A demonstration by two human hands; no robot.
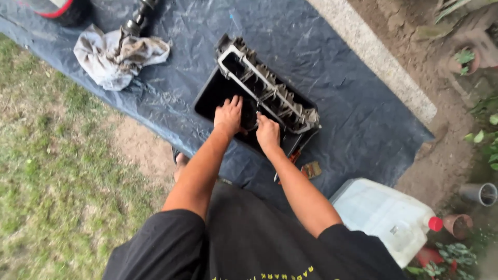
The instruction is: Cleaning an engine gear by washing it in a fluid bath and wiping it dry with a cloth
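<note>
Reaching both hands: left hand (228, 115), right hand (268, 133), into black tray (210, 98).

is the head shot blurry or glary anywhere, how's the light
Head view: soft, even daylight with no hard shadows; faint sheen on the creased dark tarp; left hand and right hand slightly soft over the black tray; metal engine part reasonably sharp; white jug bright, low in detail; wide-angle bend at the edges.
</note>
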